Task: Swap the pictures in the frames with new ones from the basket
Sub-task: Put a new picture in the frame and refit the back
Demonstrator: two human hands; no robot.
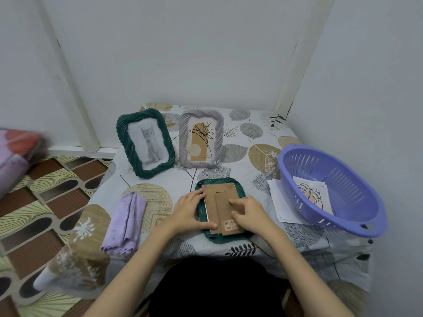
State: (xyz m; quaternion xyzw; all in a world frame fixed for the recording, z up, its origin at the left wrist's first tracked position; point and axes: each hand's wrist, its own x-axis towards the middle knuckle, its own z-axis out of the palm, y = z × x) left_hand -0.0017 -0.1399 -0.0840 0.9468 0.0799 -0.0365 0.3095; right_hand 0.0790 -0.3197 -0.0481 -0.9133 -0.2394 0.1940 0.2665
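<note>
Green frame point(238, 236) face-down, brown backing point(219, 202) up; both hands point(191, 210) point(248, 213) pressing it, fingers flat.

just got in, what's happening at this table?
A person is working on a green frame lying face down at the near edge of the table. The left hand steadies its left side and the right hand presses on the brown backing board. Two more frames stand behind: a green one with a cat picture and a grey one with a plant print. A purple basket on the right holds a print; loose papers lie beside it. A folded lilac cloth sits on the left.
</note>
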